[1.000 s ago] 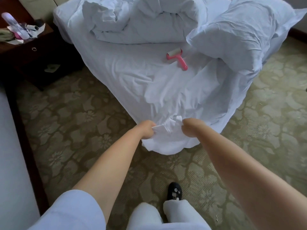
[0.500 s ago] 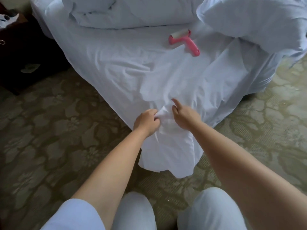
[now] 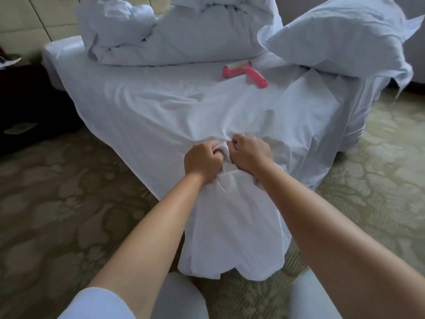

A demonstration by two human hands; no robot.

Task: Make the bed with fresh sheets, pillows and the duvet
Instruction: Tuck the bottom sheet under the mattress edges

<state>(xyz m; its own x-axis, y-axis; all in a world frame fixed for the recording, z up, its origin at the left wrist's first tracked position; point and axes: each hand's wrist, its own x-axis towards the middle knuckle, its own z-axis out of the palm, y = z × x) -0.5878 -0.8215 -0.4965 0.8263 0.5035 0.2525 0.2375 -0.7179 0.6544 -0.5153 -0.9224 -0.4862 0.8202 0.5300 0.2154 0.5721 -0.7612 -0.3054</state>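
Bunching sheet (image 3: 161,116) corner between fists.

Patterned carpet (image 3: 69,203) across whole floor, olive-beige w/ large floral/leaf motifs, same on both sides of bed. Padded cream headboard panels (image 3: 34,17) at top left, vertical seams visible. Dark wood nightstand (image 3: 20,95) at left edge, mostly in shadow; white paper scraps (image 3: 9,62) on top, another pale slip (image 3: 20,127) lower down on its front. Plain grey wall (image 3: 299,8) at top right, dark baseboard strip (image 3: 416,85) below. Soft daylight, no hard shadows; left corner dim.
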